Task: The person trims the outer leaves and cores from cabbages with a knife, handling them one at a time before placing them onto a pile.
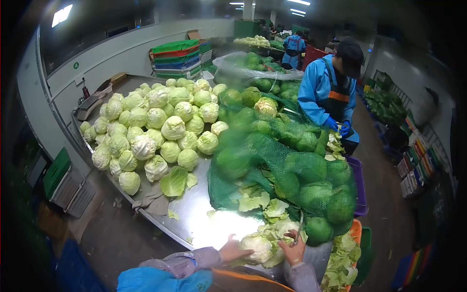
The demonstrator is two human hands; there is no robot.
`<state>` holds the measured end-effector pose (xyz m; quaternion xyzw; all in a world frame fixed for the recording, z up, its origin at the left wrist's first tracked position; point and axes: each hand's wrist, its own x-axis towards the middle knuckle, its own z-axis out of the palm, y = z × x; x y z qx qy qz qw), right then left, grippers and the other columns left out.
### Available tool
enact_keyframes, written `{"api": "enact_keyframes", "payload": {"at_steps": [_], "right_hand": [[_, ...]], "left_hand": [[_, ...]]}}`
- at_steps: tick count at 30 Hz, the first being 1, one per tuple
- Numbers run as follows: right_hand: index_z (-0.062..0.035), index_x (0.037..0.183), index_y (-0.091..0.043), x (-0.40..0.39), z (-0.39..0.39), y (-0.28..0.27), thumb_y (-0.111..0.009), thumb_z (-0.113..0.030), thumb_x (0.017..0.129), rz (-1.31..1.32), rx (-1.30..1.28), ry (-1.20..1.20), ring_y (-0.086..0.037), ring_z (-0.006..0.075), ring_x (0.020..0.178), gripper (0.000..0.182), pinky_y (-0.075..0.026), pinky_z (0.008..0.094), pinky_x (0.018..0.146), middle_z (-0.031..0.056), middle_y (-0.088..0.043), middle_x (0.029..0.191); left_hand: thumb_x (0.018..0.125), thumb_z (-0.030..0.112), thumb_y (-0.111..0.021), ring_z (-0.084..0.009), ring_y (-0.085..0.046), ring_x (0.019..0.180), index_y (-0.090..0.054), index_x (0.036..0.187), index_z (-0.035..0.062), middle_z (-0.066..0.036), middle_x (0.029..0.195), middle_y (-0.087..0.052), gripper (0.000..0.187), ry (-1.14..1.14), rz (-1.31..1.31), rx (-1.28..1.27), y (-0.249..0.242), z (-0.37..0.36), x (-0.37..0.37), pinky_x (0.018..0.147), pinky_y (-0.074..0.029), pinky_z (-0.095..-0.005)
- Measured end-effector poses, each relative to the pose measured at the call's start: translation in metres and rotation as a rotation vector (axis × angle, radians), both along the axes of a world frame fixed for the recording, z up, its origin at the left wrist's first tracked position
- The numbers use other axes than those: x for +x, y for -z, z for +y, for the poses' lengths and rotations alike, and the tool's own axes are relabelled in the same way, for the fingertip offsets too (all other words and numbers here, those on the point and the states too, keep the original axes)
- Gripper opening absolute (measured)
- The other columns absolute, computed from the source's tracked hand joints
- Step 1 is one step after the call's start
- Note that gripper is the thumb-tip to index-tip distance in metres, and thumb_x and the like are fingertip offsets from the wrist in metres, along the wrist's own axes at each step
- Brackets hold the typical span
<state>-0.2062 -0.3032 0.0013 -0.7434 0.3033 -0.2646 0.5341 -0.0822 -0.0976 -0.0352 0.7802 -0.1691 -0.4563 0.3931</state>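
On the metal table's near edge lies a pale cabbage (pixel 256 248) with loose leaves at its right. My left hand (pixel 233 249) rests against the cabbage's left side, fingers apart. At the right of the cabbage, my right hand (pixel 293 247) is curled around a thin curved metal tool (pixel 300 225), which points up beside the leaves. Loose outer leaves (pixel 276 209) lie just beyond the cabbage. Green net bags of cabbages (pixel 314 194) are directly behind and to the right of my right hand.
Trimmed cabbages (pixel 158 117) are piled at the left of the metal table (pixel 194 204). A cloth (pixel 153 203) lies at its edge. An orange bin (pixel 356 231) with leaves stands at the right. A co-worker (pixel 331 92) in blue handles leaves beyond the bags. Stacked crates (pixel 176 57) stand behind.
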Motion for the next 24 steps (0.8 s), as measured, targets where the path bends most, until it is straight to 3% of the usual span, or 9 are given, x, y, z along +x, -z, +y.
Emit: {"api": "enact_keyframes", "payload": {"at_steps": [5,7,10,12,18,21,22,23,24], "right_hand": [[-0.0011,0.113,-0.057,-0.046,0.025,0.046,-0.082,-0.015,0.064,0.430,0.077,-0.085,-0.060,0.0118,0.075,0.057,-0.048,0.0273,0.066,0.0066,-0.067,0.091],[0.0013,0.120,-0.053,-0.050,0.025,0.070,-0.083,-0.017,0.063,0.611,0.041,-0.280,-0.063,0.0157,0.083,0.067,-0.050,0.0287,0.072,0.0103,-0.066,0.099],[0.0028,0.125,-0.050,-0.039,0.023,0.058,-0.084,-0.018,0.062,0.257,0.331,-0.181,-0.064,0.0186,0.089,0.075,-0.051,0.0298,0.077,0.0129,-0.066,0.101],[0.0012,0.129,-0.047,-0.024,0.031,0.000,-0.085,-0.015,0.061,0.337,0.061,-0.238,-0.059,0.0202,0.101,0.078,-0.046,0.0306,0.090,0.0137,-0.062,0.111],[-0.0036,0.131,-0.048,-0.030,0.009,0.032,-0.088,-0.025,0.057,0.322,0.143,-0.377,-0.053,0.0258,0.113,0.087,-0.042,0.0322,0.096,0.0171,-0.054,0.124],[-0.0037,0.131,-0.047,-0.035,0.005,0.036,-0.088,-0.023,0.057,0.264,0.231,-0.375,-0.053,0.0236,0.112,0.087,-0.042,0.0312,0.097,0.0152,-0.053,0.124],[-0.0037,0.131,-0.046,-0.032,0.005,0.031,-0.087,-0.022,0.058,0.180,0.375,-0.411,-0.053,0.0225,0.111,0.086,-0.042,0.0308,0.096,0.0145,-0.053,0.124],[-0.0036,0.132,-0.046,-0.028,0.002,0.027,-0.087,-0.020,0.059,0.087,0.515,-0.447,-0.053,0.0214,0.110,0.085,-0.042,0.0304,0.096,0.0138,-0.053,0.124],[-0.0036,0.132,-0.046,-0.025,-0.003,0.033,-0.087,-0.020,0.059,0.086,0.515,-0.435,-0.053,0.0214,0.110,0.085,-0.042,0.0304,0.096,0.0138,-0.053,0.124]], "left_hand": [[0.067,0.045,-0.079,-0.0330,-0.052,0.108,-0.023,0.133,-0.0145,-0.026,0.124,-0.044,0.104,0.119,-0.404,-0.130,0.011,-0.018,0.007,0.097,-0.040,-0.0337],[0.058,0.048,-0.081,-0.0334,-0.053,0.111,-0.034,0.133,-0.0031,-0.024,0.117,-0.054,0.102,0.013,0.024,-0.176,-0.001,-0.023,0.005,0.095,-0.042,-0.0357],[0.059,0.050,-0.080,-0.0299,-0.055,0.107,-0.040,0.127,-0.0022,-0.019,0.110,-0.057,0.095,-0.209,-0.249,-0.096,-0.005,-0.031,-0.023,0.092,-0.044,-0.0354],[0.064,0.051,-0.078,-0.0306,-0.057,0.102,-0.046,0.115,-0.0036,-0.020,0.105,-0.058,0.081,-0.186,-0.316,-0.082,-0.022,-0.025,-0.028,0.088,-0.045,-0.0364],[0.087,0.036,-0.053,-0.0407,-0.061,0.073,-0.055,0.100,0.0110,-0.019,0.074,-0.063,0.028,0.198,-0.770,-0.044,0.006,0.003,0.007,0.065,-0.048,-0.0478],[0.085,0.029,-0.053,-0.0311,-0.063,0.069,-0.060,0.096,0.0071,-0.013,0.072,-0.065,0.025,0.116,-0.923,0.316,0.019,0.013,0.062,0.061,-0.048,-0.0463],[0.083,0.025,-0.056,-0.0314,-0.062,0.081,-0.057,0.105,0.0025,-0.015,0.086,-0.064,0.032,0.070,-0.928,0.454,0.051,0.019,0.091,0.064,-0.048,-0.0460],[0.073,0.020,-0.069,-0.0344,-0.058,0.093,-0.055,0.111,0.0007,-0.018,0.100,-0.058,0.045,-0.051,-1.022,0.483,0.005,0.011,0.090,0.072,-0.048,-0.0451],[0.066,0.020,-0.075,-0.0349,-0.053,0.101,-0.049,0.117,0.0006,-0.018,0.107,-0.054,0.061,0.003,-1.062,0.196,-0.018,0.006,0.090,0.079,-0.046,-0.0445]]}}
